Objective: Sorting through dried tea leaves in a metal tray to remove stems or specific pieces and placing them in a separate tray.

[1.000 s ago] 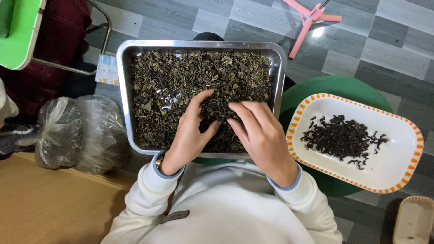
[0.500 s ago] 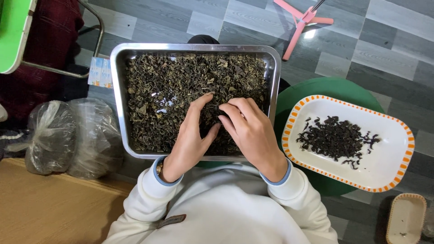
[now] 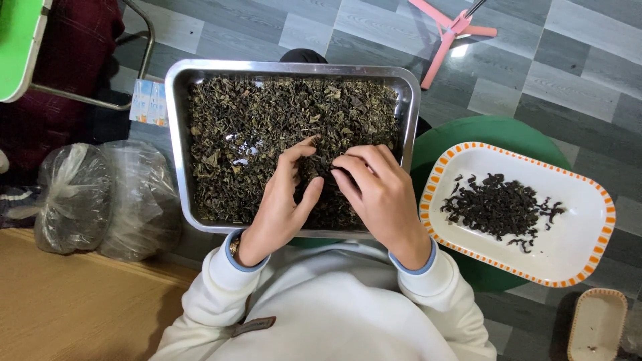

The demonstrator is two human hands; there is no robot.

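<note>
A steel tray full of dried dark leaves sits before the person. Both hands rest in the leaves at its near edge: the left hand lies flat with fingers spread, and the right hand curls its fingertips into the pile just beside it. Right of the tray, a white dish with an orange rim holds a small heap of darker leaves. Left of the tray lie clear plastic bags.

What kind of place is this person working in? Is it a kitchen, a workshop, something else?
Probably an informal home or small workroom for sorting dried leaves, not a fitted kitchen. The person sits over a grey tiled floor, a metal tray of loose leaves in front, a white orange-rimmed dish of darker bits beside, and tied plastic bags nearby.
</note>
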